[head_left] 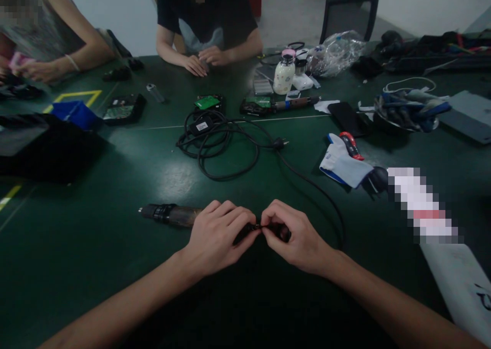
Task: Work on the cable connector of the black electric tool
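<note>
Left hand (222,231) grips tool (180,215); bowl (432,126) holds bluish items (410,106).

The table (95,257) carries two cylindrical tools (184,216) (297,103), three green circuit boards (125,109) (209,102) (259,103), one coiled black cable (228,177), one power plug (279,143), one patterned bottle (284,76), one dark phone (348,119), one blue bin (74,114) and one clear plastic bag (341,55). Two bare hands, one left hand (222,231) and one right hand (293,234), share one small dark part (255,227). Across from them are two co-workers (209,24) (57,37) and one chair (350,17).
</note>
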Action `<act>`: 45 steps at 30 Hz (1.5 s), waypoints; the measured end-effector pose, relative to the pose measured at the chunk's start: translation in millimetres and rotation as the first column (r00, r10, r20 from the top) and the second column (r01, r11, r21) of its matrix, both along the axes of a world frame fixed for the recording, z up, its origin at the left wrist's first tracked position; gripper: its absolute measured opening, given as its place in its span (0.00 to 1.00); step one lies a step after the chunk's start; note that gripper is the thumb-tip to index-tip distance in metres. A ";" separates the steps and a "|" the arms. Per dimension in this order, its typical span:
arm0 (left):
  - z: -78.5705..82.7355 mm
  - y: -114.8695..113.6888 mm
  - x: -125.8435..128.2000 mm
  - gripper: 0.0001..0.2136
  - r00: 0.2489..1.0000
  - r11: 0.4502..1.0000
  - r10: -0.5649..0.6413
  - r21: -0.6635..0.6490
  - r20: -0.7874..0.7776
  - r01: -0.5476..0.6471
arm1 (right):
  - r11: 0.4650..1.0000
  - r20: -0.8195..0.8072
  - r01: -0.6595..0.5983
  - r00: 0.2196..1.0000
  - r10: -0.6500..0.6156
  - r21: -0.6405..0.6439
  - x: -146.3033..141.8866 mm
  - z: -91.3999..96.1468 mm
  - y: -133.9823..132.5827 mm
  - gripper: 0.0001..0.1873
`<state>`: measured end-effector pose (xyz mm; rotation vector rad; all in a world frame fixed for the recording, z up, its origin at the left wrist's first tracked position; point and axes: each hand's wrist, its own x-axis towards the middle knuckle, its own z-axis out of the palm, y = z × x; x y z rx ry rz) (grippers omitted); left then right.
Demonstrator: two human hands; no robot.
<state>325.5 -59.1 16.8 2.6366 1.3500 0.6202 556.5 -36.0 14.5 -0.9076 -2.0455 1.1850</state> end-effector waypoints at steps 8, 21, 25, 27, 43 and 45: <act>5.2 -0.6 -2.8 0.10 0.998 0.998 -0.061 -0.005 -0.003 0.061 | 1.000 -0.011 0.004 1.000 -0.004 -0.003 -0.1 0.4 -0.1 0.07; 3.3 -0.4 -0.5 0.07 1.000 0.999 -0.005 -0.045 0.001 0.005 | 1.000 0.005 -0.016 1.000 0.016 -0.024 0.5 0.4 -0.5 0.07; 5.6 -2.4 -1.4 0.09 0.999 0.999 -0.037 -0.035 0.008 0.037 | 1.000 0.001 -0.015 1.000 0.015 -0.013 0.3 0.8 -0.7 0.07; 5.9 -3.1 -2.1 0.09 0.999 0.998 -0.049 -0.035 0.019 0.050 | 1.000 0.001 -0.013 1.000 0.013 -0.008 0.2 0.9 -0.8 0.07; 4.2 -4.2 -2.9 0.07 0.999 0.999 -0.044 -0.027 0.029 0.044 | 1.000 -0.014 -0.011 1.000 0.011 -0.003 0.5 -1.3 -1.5 0.08; 2.4 -4.7 -1.9 0.06 0.999 1.000 -0.016 -0.022 0.034 0.016 | 1.000 -0.011 -0.020 1.000 0.019 -0.004 0.9 -1.4 -1.3 0.09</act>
